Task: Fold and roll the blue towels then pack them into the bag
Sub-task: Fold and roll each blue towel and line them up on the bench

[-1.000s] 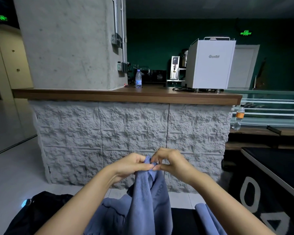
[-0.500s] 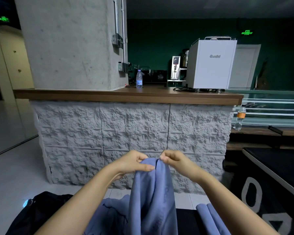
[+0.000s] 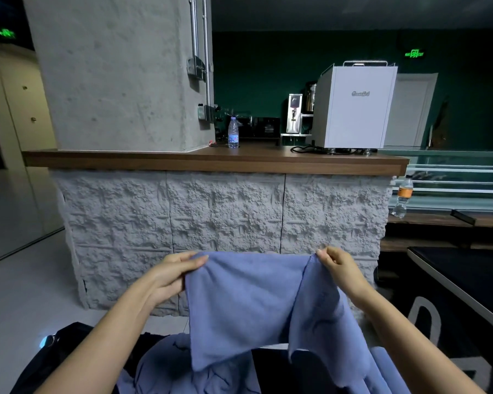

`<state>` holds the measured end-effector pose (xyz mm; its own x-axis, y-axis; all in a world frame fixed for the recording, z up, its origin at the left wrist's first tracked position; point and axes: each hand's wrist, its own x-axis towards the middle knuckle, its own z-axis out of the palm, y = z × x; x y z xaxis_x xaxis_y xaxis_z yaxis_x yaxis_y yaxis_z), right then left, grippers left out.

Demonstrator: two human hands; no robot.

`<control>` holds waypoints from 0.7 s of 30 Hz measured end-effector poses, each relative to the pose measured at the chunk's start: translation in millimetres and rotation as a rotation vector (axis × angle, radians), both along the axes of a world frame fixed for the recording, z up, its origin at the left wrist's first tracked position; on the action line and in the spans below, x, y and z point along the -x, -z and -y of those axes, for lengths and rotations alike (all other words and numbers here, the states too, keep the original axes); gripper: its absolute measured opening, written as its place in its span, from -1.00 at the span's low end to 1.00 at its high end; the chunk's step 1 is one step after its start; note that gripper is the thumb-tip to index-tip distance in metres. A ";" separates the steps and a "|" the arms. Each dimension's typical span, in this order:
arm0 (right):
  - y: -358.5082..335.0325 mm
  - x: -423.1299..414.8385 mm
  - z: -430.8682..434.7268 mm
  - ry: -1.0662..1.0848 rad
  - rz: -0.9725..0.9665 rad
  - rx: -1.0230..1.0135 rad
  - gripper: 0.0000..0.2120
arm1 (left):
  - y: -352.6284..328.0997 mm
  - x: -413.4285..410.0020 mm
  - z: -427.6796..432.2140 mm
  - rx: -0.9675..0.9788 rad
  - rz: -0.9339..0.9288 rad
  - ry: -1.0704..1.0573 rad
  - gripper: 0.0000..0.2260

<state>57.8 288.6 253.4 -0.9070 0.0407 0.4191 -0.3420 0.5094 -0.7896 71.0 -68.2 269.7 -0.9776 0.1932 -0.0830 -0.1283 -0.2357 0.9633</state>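
Closest in, beneath both forearms, a heap of loose blue towels [image 3: 165, 371] is lying crumpled. A black bag [image 3: 69, 339] is sitting below and to the outside of the left forearm. Both bare forearms are reaching forward and slightly inward.

The left hand [image 3: 171, 275] is pinching the upper left corner of a blue towel [image 3: 239, 302], with the thumb lying flat across the near face and the fingers tucked behind the cloth. The right hand [image 3: 339, 268] is pinching the upper right corner between thumb and curled fingertips, knuckles turned outward. The hands are spread well apart at about the same height.

The towel is hanging in the air between them. Its top edge is running straight across from left to right, and the cloth is dropping downward from that edge. Under the right hand a fold is draping nearer than the rest, its lower edge hanging further down towards the heap.

Beyond the hands a desk [image 3: 211, 163] with a wooden top and a rough stone front is standing. On it, above and past the hands, a water bottle [image 3: 233, 133] is standing upright, and a white machine [image 3: 353, 106] is sitting further right.
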 end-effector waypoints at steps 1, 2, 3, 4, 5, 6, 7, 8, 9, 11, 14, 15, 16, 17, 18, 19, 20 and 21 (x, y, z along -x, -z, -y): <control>-2.4 -1.4 1.3 0.000 -0.008 -0.004 -0.67 | -2.8 2.3 -5.3 -0.113 0.027 -0.013 -0.65; -6.8 -4.9 4.4 -0.021 -0.009 0.014 -0.68 | -5.4 5.0 -10.9 -0.189 0.045 -0.027 -0.70; -11.9 -9.4 9.0 -0.065 -0.004 0.048 -0.70 | -7.5 6.9 -17.3 -0.238 0.057 -0.045 -0.76; -18.0 -14.9 15.2 -0.122 0.001 0.082 -0.72 | -10.0 8.0 -25.2 -0.262 0.066 -0.069 -0.82; -25.0 -21.1 22.9 -0.180 0.008 0.114 -0.74 | -12.0 8.3 -33.7 -0.273 0.075 -0.098 -0.87; -32.5 -27.4 31.8 -0.240 0.014 0.140 -0.76 | -13.7 7.9 -42.9 -0.270 0.077 -0.122 -0.90; -39.8 -32.9 41.5 -0.300 0.018 0.151 -0.78 | -14.9 7.2 -52.8 -0.265 0.075 -0.136 -0.93; -46.3 -37.2 51.1 -0.365 0.021 0.143 -0.79 | -14.9 6.9 -61.4 -0.261 0.070 -0.139 -0.93; -51.5 -40.1 60.5 -0.428 0.029 0.121 -0.81 | -15.7 4.3 -70.1 -0.251 0.060 -0.130 -0.91; -57.3 -41.5 78.2 -0.540 0.070 0.073 -0.86 | -15.5 -0.2 -83.6 -0.185 0.018 -0.110 -0.88; -60.1 -37.9 98.4 -0.564 0.071 -0.039 -0.89 | -18.7 -11.7 -96.1 0.017 -0.066 -0.119 -0.86; -59.7 -36.2 102.2 -0.530 0.056 -0.052 -0.89 | -20.0 -15.5 -97.6 0.066 -0.085 -0.128 -0.87; -58.6 -35.1 104.8 -0.485 0.039 -0.048 -0.88 | -21.3 -19.0 -97.9 0.092 -0.104 -0.134 -0.87; -56.4 -33.3 106.4 -0.433 0.019 -0.042 -0.87 | -22.1 -21.7 -97.2 0.098 -0.117 -0.142 -0.87; -54.3 -31.4 106.9 -0.385 -0.006 -0.039 -0.86 | -22.8 -23.9 -95.2 0.100 -0.127 -0.149 -0.86; -52.0 -29.6 106.7 -0.348 -0.027 -0.044 -0.85 | -23.2 -26.1 -93.0 0.108 -0.138 -0.149 -0.87; -50.1 -28.3 106.4 -0.333 -0.038 -0.052 -0.85 | -23.2 -27.8 -90.6 0.123 -0.147 -0.145 -0.87; -49.3 -28.1 106.5 -0.335 -0.042 -0.060 -0.86 | -23.1 -28.9 -88.8 0.145 -0.156 -0.136 -0.88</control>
